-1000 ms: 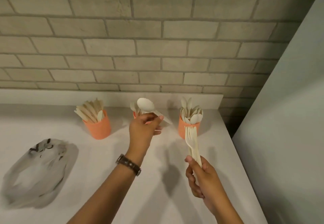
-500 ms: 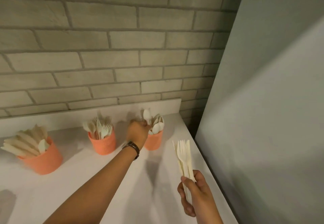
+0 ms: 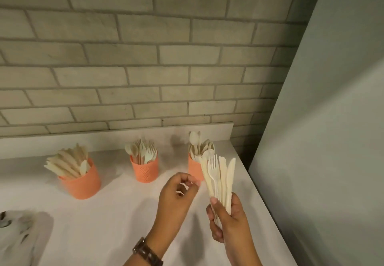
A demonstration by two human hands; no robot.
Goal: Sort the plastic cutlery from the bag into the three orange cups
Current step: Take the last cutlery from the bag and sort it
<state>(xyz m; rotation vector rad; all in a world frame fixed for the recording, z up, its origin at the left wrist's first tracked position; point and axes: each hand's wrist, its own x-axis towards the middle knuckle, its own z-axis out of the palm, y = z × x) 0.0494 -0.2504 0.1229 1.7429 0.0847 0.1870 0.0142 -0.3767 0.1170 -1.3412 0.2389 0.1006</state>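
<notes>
Cutlery [image 3: 220, 179] is gripped, fanned, in the right hand [image 3: 229, 223], likely so single pieces can be picked by the empty, loosely curled left hand [image 3: 176, 198].

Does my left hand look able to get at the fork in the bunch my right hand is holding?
Probably yes. The left hand hangs empty just beside the bunch, nothing lies between them, and the fork stands at the front, tines clear above the right hand.

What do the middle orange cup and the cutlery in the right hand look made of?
Middle orange cup: likely moulded plastic, matte, with a dotted texture on its wall. Cutlery in the right hand: thin cream plastic, seemingly, smooth, faint sheen.
</notes>
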